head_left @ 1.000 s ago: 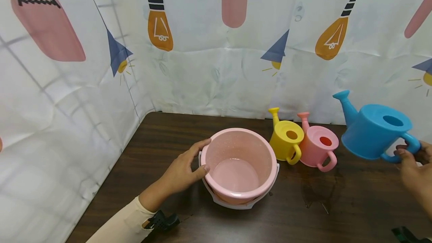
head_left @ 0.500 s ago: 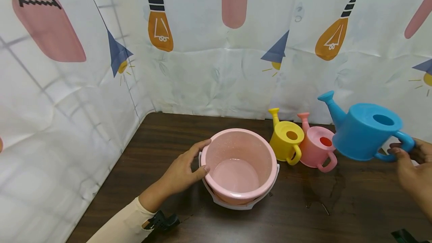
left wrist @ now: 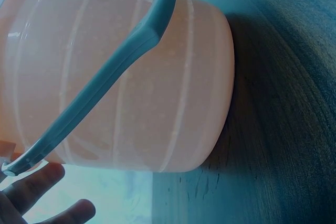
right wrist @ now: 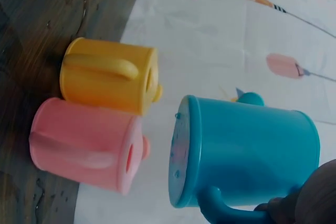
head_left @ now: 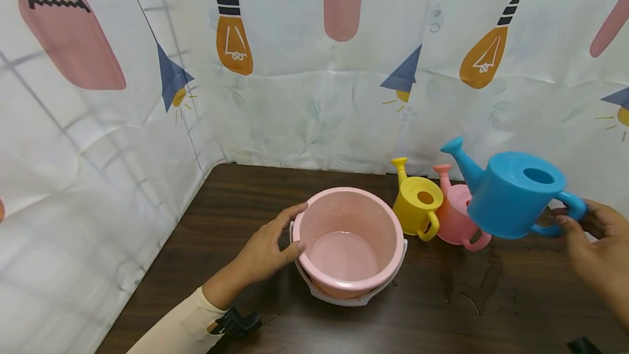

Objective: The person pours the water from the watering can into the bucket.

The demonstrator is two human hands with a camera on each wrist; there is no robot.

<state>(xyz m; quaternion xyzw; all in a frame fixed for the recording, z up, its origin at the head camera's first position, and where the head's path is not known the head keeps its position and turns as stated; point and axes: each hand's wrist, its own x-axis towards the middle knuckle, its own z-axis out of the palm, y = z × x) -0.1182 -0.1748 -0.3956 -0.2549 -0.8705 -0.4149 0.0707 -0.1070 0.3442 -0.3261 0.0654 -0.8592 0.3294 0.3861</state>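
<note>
Watering can (head_left: 513, 195) (blue) is probably light, stiff plastic, maybe slick from those drops (right wrist: 177, 173) underneath, so grab the handle (head_left: 579, 206) like the right hand (head_left: 606, 250) pinching it above the table (head_left: 417, 310), left hand (head_left: 262, 247) resting fingers-spread on the pink bucket (head_left: 349, 284).

"What sort of place is this?"

"A small screened-off corner; whether in a home or a studio, I can't tell."

"What shows it?"

"Creased white sheeting (head_left: 304, 124), printed with hanging bulbs (head_left: 234, 51), closes off the far and left sides of a dark wood-grain table (head_left: 233, 201)."

"Anything homely?"

"The cheerful print, plus a pink bucket (head_left: 349, 284) near the middle and watering cans (head_left: 409, 213) to its right: household goods, though they don't settle the matter."
</note>
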